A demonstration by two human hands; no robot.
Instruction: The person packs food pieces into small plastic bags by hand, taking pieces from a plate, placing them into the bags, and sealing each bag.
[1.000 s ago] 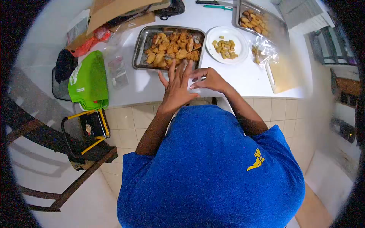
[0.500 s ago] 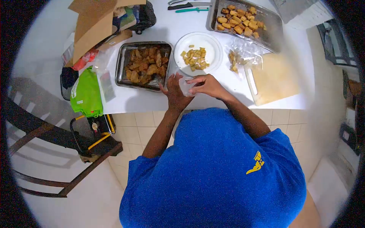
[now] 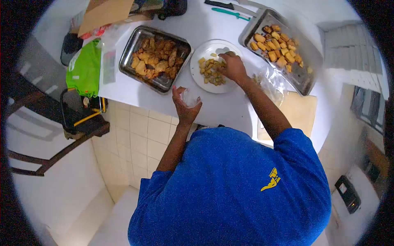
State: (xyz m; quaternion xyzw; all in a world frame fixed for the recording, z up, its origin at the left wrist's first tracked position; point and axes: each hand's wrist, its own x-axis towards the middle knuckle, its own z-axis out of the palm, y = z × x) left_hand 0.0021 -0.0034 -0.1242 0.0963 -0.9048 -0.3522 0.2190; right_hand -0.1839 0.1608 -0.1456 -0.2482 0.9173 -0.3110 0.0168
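My left hand (image 3: 185, 110) is wrapped round a small clear plastic bag (image 3: 190, 98) near the table's front edge. Over the right side of a white plate (image 3: 200, 83), my right hand (image 3: 233, 67) reaches down with its fingers drawn together at small pale yellow-brown pieces (image 3: 211, 70). Whether a piece is between those fingers is too small to tell. Left of the plate, a metal tray (image 3: 154, 85) holds browned fried pieces (image 3: 158, 59).
Golden chunks fill part of a second metal tray (image 3: 305, 82) at the right. Beside it are a plastic bag (image 3: 271, 84) and a cutting board (image 3: 301, 110). Knives (image 3: 230, 5) and a green-handled tool (image 3: 230, 13) lie behind. A green bag (image 3: 85, 69) and cardboard box (image 3: 104, 18) are left.
My right hand has left the small plastic bag and moved up and right to the plate. My left hand keeps the bag, a little lower. The whole view has turned.
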